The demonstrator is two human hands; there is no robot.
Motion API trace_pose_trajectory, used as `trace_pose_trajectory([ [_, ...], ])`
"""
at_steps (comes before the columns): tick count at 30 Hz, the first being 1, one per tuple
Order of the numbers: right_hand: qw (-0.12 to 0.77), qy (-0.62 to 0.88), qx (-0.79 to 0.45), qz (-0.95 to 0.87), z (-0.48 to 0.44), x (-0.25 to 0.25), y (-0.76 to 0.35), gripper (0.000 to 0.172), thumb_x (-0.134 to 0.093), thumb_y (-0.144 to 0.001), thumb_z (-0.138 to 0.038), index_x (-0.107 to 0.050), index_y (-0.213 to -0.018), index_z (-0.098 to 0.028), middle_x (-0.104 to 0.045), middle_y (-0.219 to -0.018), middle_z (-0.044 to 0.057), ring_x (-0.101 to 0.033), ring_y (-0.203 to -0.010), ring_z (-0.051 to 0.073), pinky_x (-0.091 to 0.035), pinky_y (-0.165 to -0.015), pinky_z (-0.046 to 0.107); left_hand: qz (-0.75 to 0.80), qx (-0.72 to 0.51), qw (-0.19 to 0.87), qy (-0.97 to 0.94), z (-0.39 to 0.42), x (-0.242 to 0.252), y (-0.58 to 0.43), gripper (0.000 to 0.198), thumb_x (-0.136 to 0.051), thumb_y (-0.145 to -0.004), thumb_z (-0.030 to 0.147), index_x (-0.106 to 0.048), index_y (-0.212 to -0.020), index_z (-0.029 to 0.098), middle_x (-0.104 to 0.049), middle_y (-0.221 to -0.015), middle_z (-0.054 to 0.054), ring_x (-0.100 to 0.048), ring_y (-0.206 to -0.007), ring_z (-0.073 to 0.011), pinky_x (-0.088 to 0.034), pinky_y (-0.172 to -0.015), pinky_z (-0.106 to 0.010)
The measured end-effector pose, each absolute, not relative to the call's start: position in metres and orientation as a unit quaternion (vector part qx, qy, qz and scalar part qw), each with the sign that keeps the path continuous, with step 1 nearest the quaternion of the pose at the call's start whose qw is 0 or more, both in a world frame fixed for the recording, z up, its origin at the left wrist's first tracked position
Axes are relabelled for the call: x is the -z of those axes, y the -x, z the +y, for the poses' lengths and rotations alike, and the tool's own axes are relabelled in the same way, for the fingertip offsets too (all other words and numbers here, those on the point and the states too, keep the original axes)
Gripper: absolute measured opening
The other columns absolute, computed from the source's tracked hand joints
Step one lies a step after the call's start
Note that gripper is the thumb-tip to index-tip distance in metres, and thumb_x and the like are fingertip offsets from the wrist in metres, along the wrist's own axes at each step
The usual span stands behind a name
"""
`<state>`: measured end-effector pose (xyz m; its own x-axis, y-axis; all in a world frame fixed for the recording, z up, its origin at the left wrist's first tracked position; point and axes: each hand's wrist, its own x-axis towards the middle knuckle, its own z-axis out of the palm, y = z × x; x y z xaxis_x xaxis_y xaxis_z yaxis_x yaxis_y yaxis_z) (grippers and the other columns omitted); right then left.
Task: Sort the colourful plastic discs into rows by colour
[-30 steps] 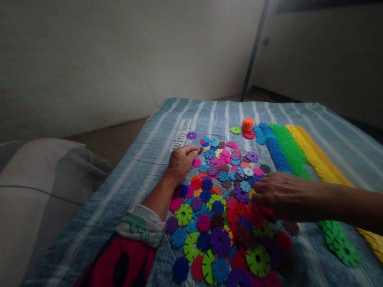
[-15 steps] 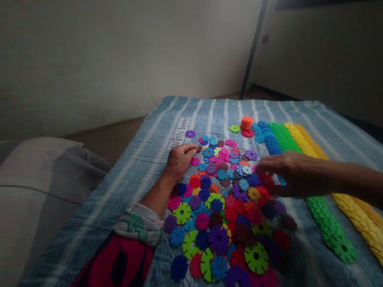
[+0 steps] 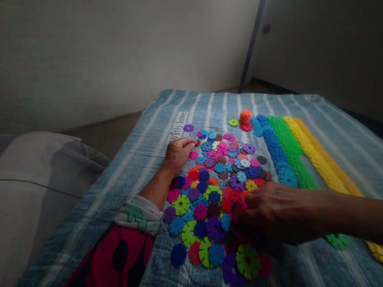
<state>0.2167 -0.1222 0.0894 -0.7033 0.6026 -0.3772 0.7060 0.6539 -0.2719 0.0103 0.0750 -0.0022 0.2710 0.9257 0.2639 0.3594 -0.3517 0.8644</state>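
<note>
From the head camera we see a blue-and-white striped quilt (image 3: 208, 105) spread flat. On it lies a loose heap of notched plastic discs in many colours (image 3: 214, 190), which is the thing both hands are working at.

Our left hand (image 3: 178, 153) rests at the heap's far left edge. Its fingers are curled, and thumb and forefinger seem to be closed on a small dark plastic disc (image 3: 197, 143). Our right hand (image 3: 275, 212) lies palm down over the near right part of the heap. Its fingers reach in among the red discs, but the tips are hidden, so we cannot tell whether they pinch anything.

To the right of the heap run four long rows of overlapped discs: a blue row (image 3: 273, 148), a green row (image 3: 290, 149), a yellow row (image 3: 310, 152) and an orange-yellow row (image 3: 331, 166). A short stack of orange discs (image 3: 245, 116) stands at their far end.

We judge the main risk to be our right forearm. It lies across the near stretch of the green and yellow rows, so any drag sideways could push those discs out of line.

The quilt is soft, so a hand pressing down could tip neighbouring discs or make them slide. The light is dim, and in it the purple, dark blue and brown pieces could easily be mistaken for one another.
</note>
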Motion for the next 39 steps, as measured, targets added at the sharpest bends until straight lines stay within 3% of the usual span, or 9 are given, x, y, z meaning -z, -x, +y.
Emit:
trace_pose_trajectory([
  [6, 0.123, -0.434, 0.069, 0.890, -0.093, -0.086, -0.221, 0.029, -0.047, -0.088, -0.016, -0.058, -0.115, -0.016, -0.062, -0.083, 0.008, -0.046, -0.057, 0.012, -0.025, -0.051, 0.027, 0.451, -0.404, 0.342, -0.719, 0.075, 0.001, -0.010, 0.024, -0.058, -0.075, 0.027, -0.076, -0.088, 0.017, -0.076, -0.093, -0.004, -0.068, -0.092, -0.0203, -0.049, -0.094, -0.031],
  [11, 0.105, -0.432, 0.128, 0.886, -0.107, -0.097, -0.238, 0.023, -0.047, -0.089, -0.020, -0.062, -0.106, -0.017, -0.061, -0.080, 0.007, -0.051, -0.062, 0.014, -0.026, -0.051, 0.027, 0.453, -0.406, 0.348, -0.713, 0.073, 0.000, -0.011, 0.024, -0.058, -0.074, 0.026, -0.075, -0.088, 0.016, -0.076, -0.093, -0.005, -0.068, -0.093, -0.0214, -0.049, -0.095, -0.033],
  [19, 0.126, -0.358, 0.233, 0.895, -0.167, -0.092, -0.215, 0.030, -0.052, -0.082, -0.012, -0.061, -0.107, -0.025, -0.061, -0.078, 0.003, -0.049, -0.059, 0.014, -0.027, -0.051, 0.029, 0.446, -0.417, 0.361, -0.705, 0.074, 0.003, -0.011, 0.025, -0.058, -0.074, 0.027, -0.075, -0.088, 0.016, -0.076, -0.094, -0.006, -0.068, -0.094, -0.0209, -0.049, -0.095, -0.033],
  [23, 0.143, -0.374, 0.192, 0.896, -0.156, -0.088, -0.206, 0.032, -0.054, -0.082, -0.013, -0.058, -0.112, -0.023, -0.062, -0.085, 0.005, -0.052, -0.067, 0.016, -0.030, -0.056, 0.030, 0.451, -0.411, 0.360, -0.706, 0.073, 0.001, -0.011, 0.025, -0.058, -0.074, 0.026, -0.075, -0.089, 0.015, -0.076, -0.094, -0.007, -0.068, -0.093, -0.0204, -0.050, -0.094, -0.033],
  [29, 0.148, -0.431, 0.134, 0.880, -0.132, -0.090, -0.204, 0.031, -0.061, -0.085, -0.026, -0.056, -0.114, -0.019, -0.059, -0.083, 0.005, -0.049, -0.063, 0.014, -0.031, -0.058, 0.028, 0.456, -0.409, 0.359, -0.704, 0.073, 0.002, -0.012, 0.023, -0.058, -0.075, 0.024, -0.075, -0.088, 0.015, -0.076, -0.093, -0.006, -0.068, -0.092, -0.0202, -0.050, -0.093, -0.033],
  [33, 0.117, -0.375, 0.124, 0.911, -0.138, -0.085, -0.191, 0.027, -0.047, -0.094, -0.025, -0.053, -0.120, -0.025, -0.058, -0.080, 0.004, -0.049, -0.062, 0.014, -0.029, -0.057, 0.028, 0.456, -0.411, 0.359, -0.703, 0.072, 0.002, -0.012, 0.023, -0.058, -0.075, 0.024, -0.075, -0.089, 0.015, -0.076, -0.092, -0.006, -0.068, -0.092, -0.0205, -0.050, -0.092, -0.032],
  [39, 0.156, -0.439, 0.033, 0.884, -0.123, -0.086, -0.196, 0.037, -0.050, -0.091, -0.020, -0.052, -0.127, -0.022, -0.061, -0.087, 0.009, -0.055, -0.072, 0.018, -0.030, -0.058, 0.029, 0.456, -0.403, 0.353, -0.711, 0.070, -0.001, -0.011, 0.024, -0.057, -0.076, 0.024, -0.075, -0.089, 0.015, -0.076, -0.093, -0.005, -0.068, -0.092, -0.0208, -0.050, -0.093, -0.032],
])
